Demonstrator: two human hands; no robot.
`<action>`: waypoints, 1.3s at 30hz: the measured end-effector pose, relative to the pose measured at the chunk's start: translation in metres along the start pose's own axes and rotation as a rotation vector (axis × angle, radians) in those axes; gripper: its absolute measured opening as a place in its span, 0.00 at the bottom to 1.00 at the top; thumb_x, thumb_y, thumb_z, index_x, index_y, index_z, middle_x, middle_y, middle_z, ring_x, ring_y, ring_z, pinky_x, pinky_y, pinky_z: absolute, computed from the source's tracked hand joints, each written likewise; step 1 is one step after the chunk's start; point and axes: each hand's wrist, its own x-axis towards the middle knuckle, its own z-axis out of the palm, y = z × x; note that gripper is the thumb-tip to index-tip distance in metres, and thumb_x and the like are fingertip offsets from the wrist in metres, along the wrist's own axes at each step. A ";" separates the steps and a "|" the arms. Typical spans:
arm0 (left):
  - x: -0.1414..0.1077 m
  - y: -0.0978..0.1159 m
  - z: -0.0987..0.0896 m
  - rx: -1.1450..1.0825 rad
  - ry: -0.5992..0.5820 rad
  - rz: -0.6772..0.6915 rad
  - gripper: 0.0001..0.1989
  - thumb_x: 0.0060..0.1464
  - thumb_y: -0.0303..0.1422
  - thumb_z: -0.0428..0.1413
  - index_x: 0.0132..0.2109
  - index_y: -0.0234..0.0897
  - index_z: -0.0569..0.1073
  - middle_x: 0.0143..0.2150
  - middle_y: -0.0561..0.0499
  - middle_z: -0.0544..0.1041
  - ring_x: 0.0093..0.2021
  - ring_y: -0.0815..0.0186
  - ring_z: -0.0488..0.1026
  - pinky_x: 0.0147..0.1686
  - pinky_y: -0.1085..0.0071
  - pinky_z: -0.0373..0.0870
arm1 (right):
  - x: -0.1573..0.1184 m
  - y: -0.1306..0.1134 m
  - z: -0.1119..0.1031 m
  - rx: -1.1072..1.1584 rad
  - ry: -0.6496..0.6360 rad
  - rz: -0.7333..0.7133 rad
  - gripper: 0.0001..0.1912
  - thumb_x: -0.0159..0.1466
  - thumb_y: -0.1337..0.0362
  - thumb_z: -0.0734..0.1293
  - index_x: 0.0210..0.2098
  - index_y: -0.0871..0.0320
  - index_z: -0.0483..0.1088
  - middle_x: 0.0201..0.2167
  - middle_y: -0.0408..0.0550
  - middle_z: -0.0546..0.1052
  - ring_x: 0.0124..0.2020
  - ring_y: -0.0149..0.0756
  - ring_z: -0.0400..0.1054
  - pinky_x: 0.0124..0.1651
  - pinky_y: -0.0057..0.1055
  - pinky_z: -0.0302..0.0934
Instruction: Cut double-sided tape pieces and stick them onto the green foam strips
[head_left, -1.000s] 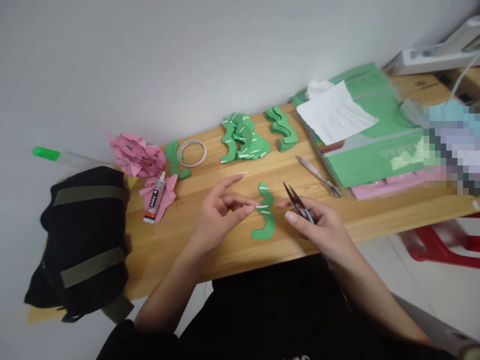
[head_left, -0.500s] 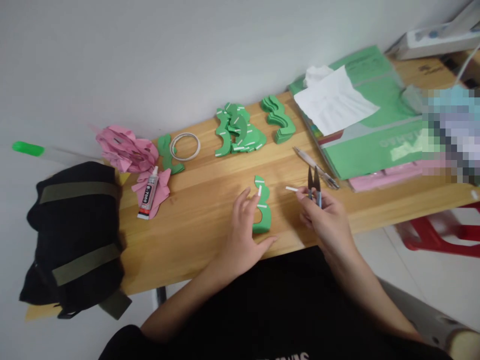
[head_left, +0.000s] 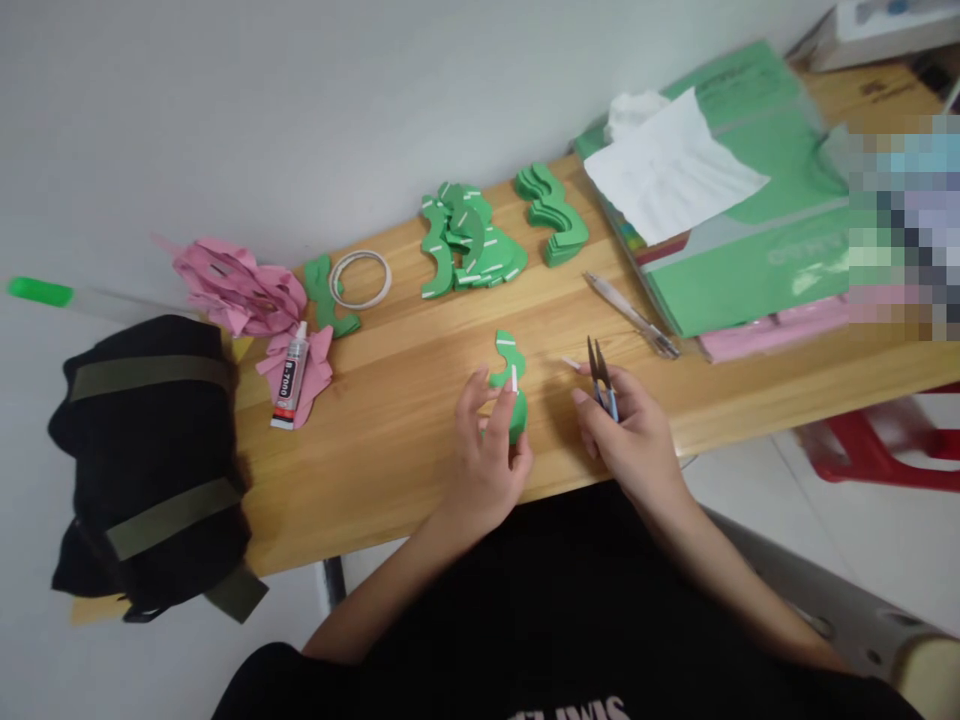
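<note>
A pale plain wall (head_left: 300, 120) backs a narrow wood-grain worktop (head_left: 375, 430), with light floor tiles (head_left: 780, 500) and one red plastic stool (head_left: 862, 455) past its front edge on the right. At the worktop's left end lies one black cloth bag (head_left: 157, 430) with two olive bands, its contents hidden. Just beside it, one B-7000 glue tube (head_left: 290, 380) rests on crumpled pink pieces (head_left: 240, 285); nearby is one white tape ring (head_left: 334, 283). By the back edge sit a heap of green wavy cutouts (head_left: 491, 262) with white strips and a neat green stack (head_left: 568, 240), both too overlapped to count. Toward the right end, a green plastic-wrapped packet (head_left: 750, 270) carries one white sheet (head_left: 671, 170). Near the middle of the front edge is one green wavy piece (head_left: 514, 362), beneath the left hand (head_left: 484, 450), whose fingers curl loosely, one tip bearing a small white strip (head_left: 514, 378); whether it grips the piece I cannot tell. The right hand (head_left: 630, 410) holds dark-bladed, blue-handled snips (head_left: 606, 375), with a second white strip (head_left: 571, 363) at its fingertips.
</note>
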 end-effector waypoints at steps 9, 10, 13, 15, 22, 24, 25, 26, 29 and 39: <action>0.003 -0.005 -0.005 -0.096 0.110 -0.081 0.44 0.51 0.16 0.54 0.70 0.48 0.50 0.65 0.38 0.60 0.51 0.60 0.73 0.26 0.77 0.78 | 0.003 -0.011 0.017 0.079 -0.054 0.057 0.17 0.57 0.54 0.68 0.42 0.55 0.62 0.12 0.29 0.61 0.10 0.26 0.55 0.16 0.26 0.50; 0.003 -0.005 -0.005 -0.085 0.129 -0.092 0.44 0.50 0.16 0.54 0.70 0.48 0.50 0.64 0.38 0.60 0.51 0.60 0.73 0.26 0.77 0.78 | 0.003 -0.012 0.020 0.090 -0.052 0.072 0.18 0.57 0.54 0.67 0.41 0.55 0.62 0.12 0.30 0.62 0.11 0.28 0.58 0.16 0.26 0.52; 0.002 -0.003 -0.003 -0.071 0.201 -0.154 0.44 0.51 0.17 0.56 0.70 0.49 0.50 0.62 0.39 0.60 0.50 0.60 0.72 0.27 0.76 0.79 | 0.005 -0.016 0.030 0.147 -0.074 0.118 0.19 0.57 0.53 0.66 0.43 0.53 0.58 0.14 0.32 0.67 0.17 0.35 0.69 0.22 0.31 0.64; 0.000 -0.001 -0.001 -0.076 0.246 -0.187 0.44 0.51 0.18 0.57 0.69 0.49 0.50 0.61 0.39 0.60 0.50 0.60 0.72 0.27 0.75 0.80 | 0.007 -0.016 0.036 0.172 -0.099 0.120 0.18 0.58 0.53 0.65 0.43 0.52 0.57 0.15 0.32 0.68 0.21 0.39 0.74 0.28 0.35 0.69; -0.008 -0.006 -0.007 -0.090 0.269 -0.221 0.44 0.52 0.20 0.58 0.70 0.50 0.50 0.61 0.39 0.61 0.51 0.59 0.72 0.28 0.74 0.80 | 0.018 -0.006 0.043 0.011 -0.070 0.027 0.16 0.62 0.52 0.63 0.43 0.53 0.58 0.17 0.33 0.69 0.24 0.39 0.76 0.30 0.35 0.71; -0.010 -0.008 -0.009 -0.114 0.259 -0.244 0.44 0.52 0.19 0.57 0.70 0.50 0.50 0.61 0.39 0.61 0.51 0.59 0.71 0.29 0.73 0.80 | 0.021 -0.006 0.043 -0.010 -0.085 0.034 0.15 0.62 0.52 0.63 0.42 0.53 0.58 0.16 0.33 0.69 0.23 0.38 0.76 0.29 0.34 0.70; -0.011 -0.009 -0.010 -0.131 0.252 -0.257 0.43 0.52 0.19 0.57 0.70 0.50 0.49 0.62 0.39 0.61 0.52 0.59 0.71 0.30 0.73 0.80 | 0.023 -0.008 0.043 -0.022 -0.092 0.043 0.14 0.62 0.52 0.63 0.41 0.53 0.59 0.16 0.33 0.69 0.22 0.38 0.76 0.28 0.33 0.70; -0.012 -0.009 -0.010 -0.148 0.247 -0.267 0.44 0.52 0.19 0.57 0.70 0.51 0.49 0.62 0.39 0.61 0.52 0.59 0.71 0.30 0.73 0.80 | 0.024 -0.009 0.043 -0.036 -0.094 0.054 0.14 0.62 0.52 0.64 0.40 0.53 0.59 0.16 0.33 0.69 0.21 0.37 0.76 0.27 0.32 0.70; -0.012 -0.009 -0.010 -0.200 0.250 -0.286 0.44 0.52 0.18 0.56 0.69 0.51 0.50 0.62 0.40 0.60 0.52 0.60 0.71 0.31 0.73 0.81 | 0.028 -0.015 0.046 -0.084 -0.092 0.092 0.12 0.62 0.53 0.64 0.37 0.53 0.60 0.15 0.33 0.68 0.19 0.35 0.74 0.24 0.29 0.69; -0.012 -0.008 -0.010 -0.246 0.240 -0.326 0.41 0.53 0.17 0.54 0.69 0.47 0.51 0.62 0.39 0.60 0.53 0.60 0.72 0.33 0.74 0.81 | 0.036 -0.023 0.052 -0.162 -0.088 0.166 0.14 0.58 0.52 0.67 0.34 0.54 0.63 0.14 0.33 0.65 0.14 0.33 0.70 0.18 0.26 0.65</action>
